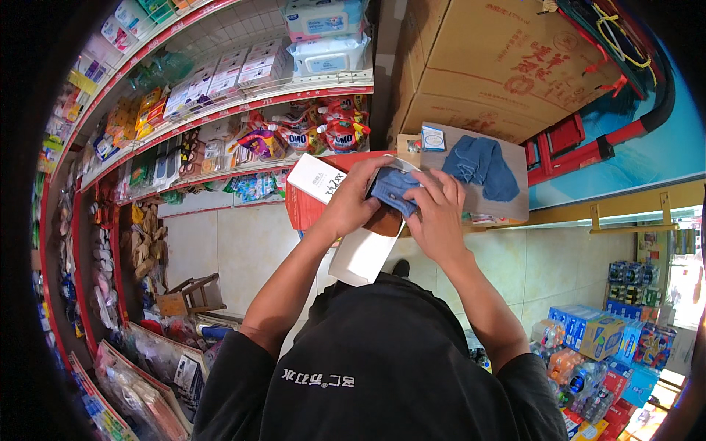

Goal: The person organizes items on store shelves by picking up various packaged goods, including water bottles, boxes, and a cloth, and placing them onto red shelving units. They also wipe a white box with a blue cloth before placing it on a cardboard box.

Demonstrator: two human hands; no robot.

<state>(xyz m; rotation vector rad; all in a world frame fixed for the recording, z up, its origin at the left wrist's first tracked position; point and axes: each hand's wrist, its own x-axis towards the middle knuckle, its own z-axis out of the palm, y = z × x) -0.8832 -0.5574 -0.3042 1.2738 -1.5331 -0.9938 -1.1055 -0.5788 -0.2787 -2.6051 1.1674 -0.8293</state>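
Both hands are over a long white cardboard box point(366, 254) with its upper part between them. My left hand point(354, 197) grips the box's far left side, thumb near a folded blue knit textile point(395, 190). My right hand point(438, 212) rests with bent fingers on the right edge of that textile; whether it pinches the cloth is unclear. Something brown shows in the box below the textile. A white box lid point(315, 177) with writing lies left of my left hand. Another crumpled blue cloth item point(481, 165) lies on a grey wooden surface point(510, 206) at the right.
A small blue and white box point(433, 138) stands on the surface's far edge. Behind is a large brown carton point(496, 71). Store shelves point(231, 102) with packaged goods run along the left. A small wooden stool point(193, 296) is on the tiled floor; drink packs point(590, 333) are stacked lower right.
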